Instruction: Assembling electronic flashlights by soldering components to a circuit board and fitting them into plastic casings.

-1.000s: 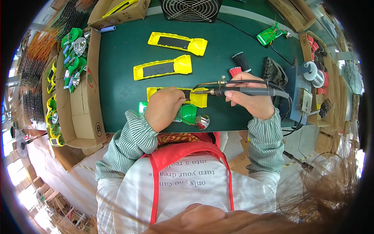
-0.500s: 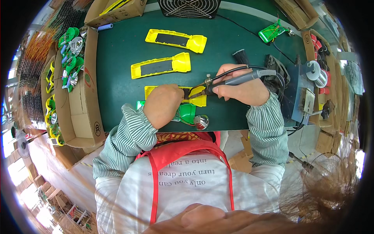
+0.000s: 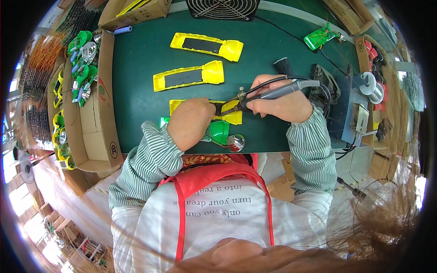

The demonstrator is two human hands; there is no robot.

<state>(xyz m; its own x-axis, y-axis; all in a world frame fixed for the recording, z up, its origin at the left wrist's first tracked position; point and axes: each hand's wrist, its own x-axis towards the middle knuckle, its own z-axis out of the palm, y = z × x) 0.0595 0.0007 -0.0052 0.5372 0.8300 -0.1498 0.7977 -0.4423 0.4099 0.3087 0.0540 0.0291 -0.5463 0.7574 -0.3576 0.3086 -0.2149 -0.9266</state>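
1. Yellow casing [image 3: 234, 117], the one I am working at, lies on the bench [image 3: 136, 109] just in front of me; it is a trough-shaped shell of glossy plastic, narrow along its length and flaring at its right end, with a dark strip partly showing inside.
2. Over its left part my left hand [image 3: 191, 123] is curled, knuckles up and fingertips down at the shell; whether they pinch anything I cannot tell, since my own hand hides them.
3. My right hand [image 3: 284, 102] grasps a soldering iron [image 3: 273, 93] like a pen: smooth grey handle, darker front, slim tip slanting down to the casing's dark interior. A thin black tube runs along the handle.
4. Nearer my body, partly under my left hand, sits a green plastic part [image 3: 220, 132], rounded at one end, wired to a shiny, bowl-shaped reflector [image 3: 236, 143].
5. Beyond lie two more open yellow shells, a middle one [image 3: 189, 78] and a far one [image 3: 207, 46], each with a flat, matte black rectangle inside.
6. To the right are a bundle of black strands [image 3: 282, 66] and a spool of silvery wire [image 3: 372, 89].
7. To the left stands a brown cardboard box [image 3: 93, 136], creased and open, holding green pieces [image 3: 82, 73] with mirrored cups.
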